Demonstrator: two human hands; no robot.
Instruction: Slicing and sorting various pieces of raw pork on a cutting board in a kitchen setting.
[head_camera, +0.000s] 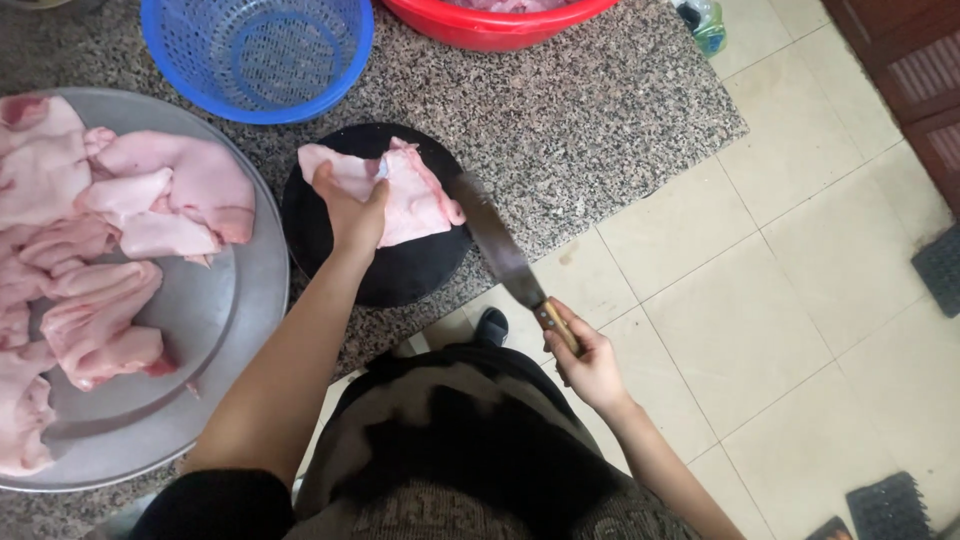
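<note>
Gripping: left hand is pinching and pressing a pale pink slab of raw meat, fingers closing over its near edge
Sitting: that meat is lying on the round black chopping board, on the speckled granite counter
Holding: right hand is clenching the wooden handle of a cleaver, blade angling up toward the board's right rim, just beside the meat
Waiting: more pink cuts are piling in the big steel tray to the left
Standing behind: blue colander and red basin are sitting at the far edge
</note>
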